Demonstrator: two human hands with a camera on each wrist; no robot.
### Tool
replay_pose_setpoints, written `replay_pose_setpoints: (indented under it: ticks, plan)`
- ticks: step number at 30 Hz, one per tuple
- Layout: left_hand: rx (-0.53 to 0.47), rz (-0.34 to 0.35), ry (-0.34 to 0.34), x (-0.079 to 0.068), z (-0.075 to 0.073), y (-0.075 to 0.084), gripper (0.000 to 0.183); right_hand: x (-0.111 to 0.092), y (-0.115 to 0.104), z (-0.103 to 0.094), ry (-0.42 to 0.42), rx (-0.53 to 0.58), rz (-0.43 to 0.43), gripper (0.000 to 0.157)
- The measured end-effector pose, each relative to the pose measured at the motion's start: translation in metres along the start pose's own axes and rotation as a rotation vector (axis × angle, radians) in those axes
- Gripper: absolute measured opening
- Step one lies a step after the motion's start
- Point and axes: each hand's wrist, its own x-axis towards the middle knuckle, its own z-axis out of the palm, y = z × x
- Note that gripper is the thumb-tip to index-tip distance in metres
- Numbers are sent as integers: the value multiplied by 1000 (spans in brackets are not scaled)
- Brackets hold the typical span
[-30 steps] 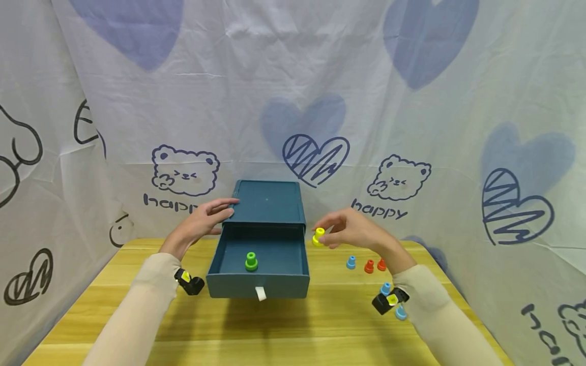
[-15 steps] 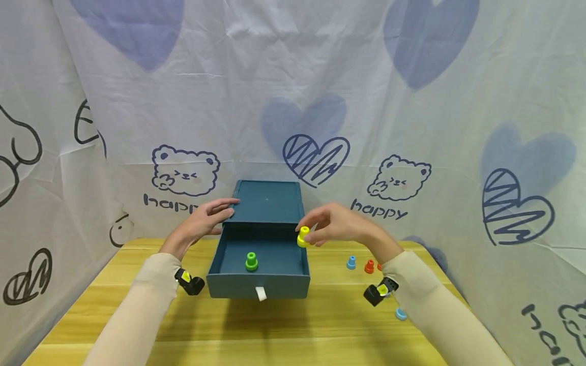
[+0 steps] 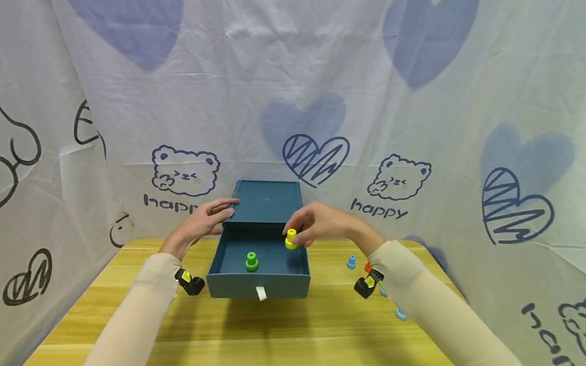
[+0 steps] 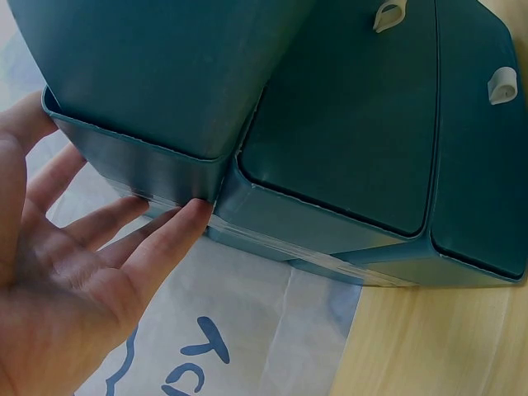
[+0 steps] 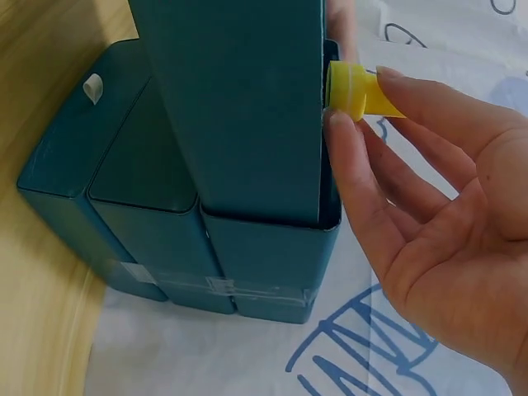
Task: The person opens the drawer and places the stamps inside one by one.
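My right hand (image 3: 316,223) pinches a small yellow stepped peg (image 3: 291,239) between thumb and fingers, over the right part of a pulled-out drawer (image 3: 258,286). Inside that drawer stands a green peg (image 3: 251,262) of similar shape, near the front wall. The drawer belongs to a dark teal drawer cabinet (image 3: 267,201) and is its top one. My left hand (image 3: 201,222) rests against the cabinet's left side, fingers spread; in the left wrist view its fingertips (image 4: 195,213) touch the casing. The right wrist view shows the yellow peg (image 5: 351,89) beside the drawer's edge.
To the right on the wooden table (image 3: 320,325) lie a blue peg (image 3: 351,262), a red peg (image 3: 368,267) and another blue piece (image 3: 401,313), some partly behind my right arm. Two closed drawers (image 4: 346,124) sit below the open one. A printed cloth (image 3: 293,127) hangs behind.
My right hand has moved left with the yellow peg, from beside the cabinet to over the open drawer. The left hand and the green peg have stayed put.
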Motion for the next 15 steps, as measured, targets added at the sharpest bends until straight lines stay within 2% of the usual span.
replay_pose_setpoints:
  ticks: [15]
  plan:
    - [-5,-1,0,0,0,0,61,29,-10,9,-139,-96,41,27]
